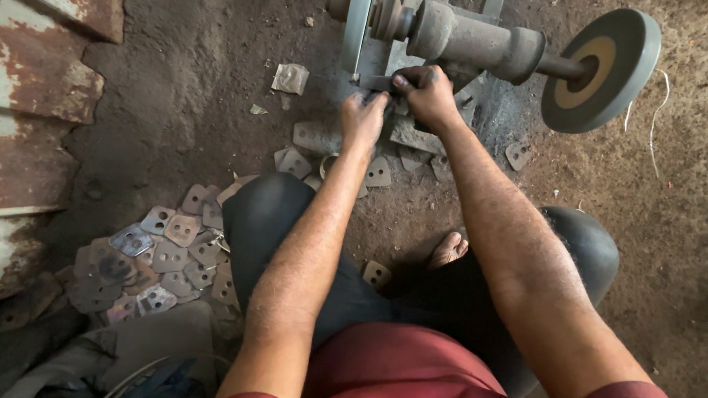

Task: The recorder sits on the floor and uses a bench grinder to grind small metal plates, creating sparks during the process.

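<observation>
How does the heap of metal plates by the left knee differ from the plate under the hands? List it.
The heap of metal plates lies loose and overlapping on the dirt floor; the plate under the hands is a single piece, raised at the grinder frame. The heap is untouched, while the left hand and right hand both grip the single plate. Both look like dull grey metal.

Pile of flat plates (164,257) left; rusty sheets (29,100); foil wrapper (290,78).

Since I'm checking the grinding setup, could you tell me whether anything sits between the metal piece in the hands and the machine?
Nothing visible does. The left hand and right hand hold the flat metal piece right against the grinder frame; the grinding wheel stands apart, on the right.
</observation>
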